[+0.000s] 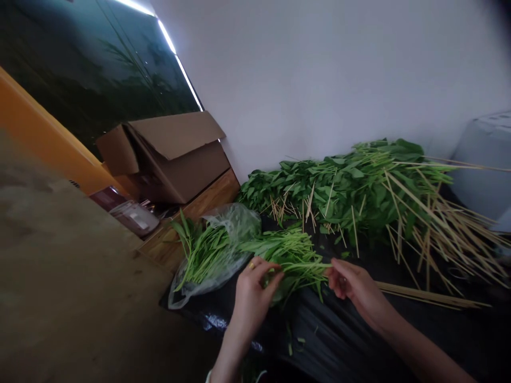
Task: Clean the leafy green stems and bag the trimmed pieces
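Between my two hands stretches a leafy green stalk (305, 265), in front of a pile of cut greens (293, 246). My right hand (353, 284) is closed, thumb and forefinger pinching the stalk's right end. My left hand (255, 290), with a ring on one finger, is curled in a pinch at the stalk's left part; the leaves there blur into the pile behind. Just left of the pile, a clear plastic bag (235, 226) partly wraps another bunch of greens (209, 250). Thin pale sticks (431, 296) lie beyond my right wrist, partly hidden by it.
A long heap of leafy greens (343, 181) runs along the white wall (319, 80), with many pale sticks (443, 229) at its right. Black plastic sheeting (331, 330) covers the work surface, scattered with leaf scraps. An open cardboard box (187, 170) stands at the back left.
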A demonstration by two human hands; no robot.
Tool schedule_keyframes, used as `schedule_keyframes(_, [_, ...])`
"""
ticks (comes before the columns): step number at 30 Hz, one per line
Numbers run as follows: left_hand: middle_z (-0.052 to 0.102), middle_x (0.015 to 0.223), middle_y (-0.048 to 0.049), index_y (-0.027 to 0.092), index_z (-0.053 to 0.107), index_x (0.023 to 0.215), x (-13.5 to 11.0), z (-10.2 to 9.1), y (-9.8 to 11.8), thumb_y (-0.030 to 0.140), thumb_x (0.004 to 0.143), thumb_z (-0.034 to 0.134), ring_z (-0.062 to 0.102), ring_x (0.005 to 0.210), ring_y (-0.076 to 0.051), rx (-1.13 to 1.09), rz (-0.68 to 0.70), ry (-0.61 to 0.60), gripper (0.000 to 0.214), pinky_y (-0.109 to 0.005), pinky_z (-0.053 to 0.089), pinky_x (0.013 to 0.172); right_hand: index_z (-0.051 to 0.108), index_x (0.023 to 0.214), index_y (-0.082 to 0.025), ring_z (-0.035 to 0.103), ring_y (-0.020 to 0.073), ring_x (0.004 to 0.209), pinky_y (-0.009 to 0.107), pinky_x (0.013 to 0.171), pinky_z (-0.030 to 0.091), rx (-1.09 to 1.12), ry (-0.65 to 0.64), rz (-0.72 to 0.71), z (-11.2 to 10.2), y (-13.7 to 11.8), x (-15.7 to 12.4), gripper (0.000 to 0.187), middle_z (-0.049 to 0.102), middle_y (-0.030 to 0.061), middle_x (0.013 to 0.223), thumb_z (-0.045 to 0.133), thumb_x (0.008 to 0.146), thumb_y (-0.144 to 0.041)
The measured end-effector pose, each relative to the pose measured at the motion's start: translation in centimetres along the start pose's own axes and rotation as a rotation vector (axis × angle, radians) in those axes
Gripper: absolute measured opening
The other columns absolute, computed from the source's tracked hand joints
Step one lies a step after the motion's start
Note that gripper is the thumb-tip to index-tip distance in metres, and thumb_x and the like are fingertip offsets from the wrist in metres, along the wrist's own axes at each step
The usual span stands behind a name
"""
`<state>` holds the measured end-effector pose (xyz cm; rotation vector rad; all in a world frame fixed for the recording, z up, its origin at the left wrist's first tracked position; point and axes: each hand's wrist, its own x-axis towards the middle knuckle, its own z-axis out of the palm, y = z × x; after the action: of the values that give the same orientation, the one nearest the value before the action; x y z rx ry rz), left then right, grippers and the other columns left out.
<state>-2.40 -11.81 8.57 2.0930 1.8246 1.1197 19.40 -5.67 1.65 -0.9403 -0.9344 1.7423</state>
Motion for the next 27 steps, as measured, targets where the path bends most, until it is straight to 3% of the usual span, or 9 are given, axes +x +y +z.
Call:
schedule_keyframes(4, [0.063,0.085,-0.0045,0.022,0.072,0.094,-0.2,2.0,-0.4,0.023,0.088,0.057,0.061,0.075,-0.015,0.182,0.081,0.004,0.015,-0.024,0.046,0.068,0.067,0.066,-0.015,0.047,0.009,0.044,0.022,0.043,0.034,-0.016,-0.017,0.006,0.1,-0.1,-0.1,0.048,0.058,0.001,0.052,0.069,0.071,-0.062])
schedule_keyframes(8, [0.064,0.085,-0.0047,0.023,0.072,0.095,-0.2,2.7,-0.8,0.024,0.088,0.056,0.061,0.073,-0.015,0.3,0.113,-0.012,0.017,-0.024,0.046,0.065,0.067,0.067,-0.015,0.048,0.0092,0.044,0.023,0.044,0.035,-0.036,-0.052,0.006,0.2,0.0,-0.3,0.048,0.059,0.0012,0.053,0.067,0.073,-0.062])
schedule_keyframes(14, [0.063,0.085,-0.0053,0.022,0.07,0.094,-0.2,2.5,-0.7,0.022,0.086,0.056,0.061,0.074,-0.016,0.265,0.142,-0.033,0.016,-0.026,0.046,0.068,0.065,0.067,-0.016,0.049,0.0101,0.042,0.024,0.043,0.034,-0.153,-0.1,-0.032,0.1,-0.1,-0.2,0.048,0.059,0.0007,0.052,0.063,0.074,-0.064])
schedule_keyframes(17, [0.062,0.081,-0.0043,0.021,0.069,0.084,-0.4,2.6,-0.3,0.018,0.081,0.057,0.059,0.073,-0.016,0.246,0.116,-0.042,0.013,-0.026,0.044,0.068,0.065,0.066,-0.016,0.049,0.0102,0.042,0.023,0.043,0.034,-0.235,-0.145,-0.046,0.3,-0.1,-0.4,0.049,0.059,0.0003,0.052,0.061,0.075,-0.065])
schedule_keyframes(22, [0.055,0.068,-0.0008,0.018,0.061,0.064,-0.2,2.2,-0.9,0.012,0.072,0.053,0.053,0.066,-0.014,0.036,-0.051,0.041,0.013,-0.024,0.039,0.062,0.065,0.067,-0.016,0.05,0.0098,0.044,0.023,0.045,0.035,-0.285,-0.211,-0.051,0.7,0.2,-0.8,0.046,0.059,-0.0002,0.053,0.059,0.079,-0.061])
schedule_keyframes(27, [0.051,0.064,0.0012,0.017,0.056,0.062,1.0,-1.1,-3.2,0.023,0.076,0.05,0.048,0.063,-0.013,-0.31,-0.299,0.292,0.016,-0.023,0.037,0.06,0.064,0.066,-0.017,0.049,0.0101,0.045,0.024,0.046,0.036,-0.177,-0.12,-0.066,-0.1,0.1,-0.3,0.045,0.058,-0.0003,0.053,0.063,0.076,-0.06])
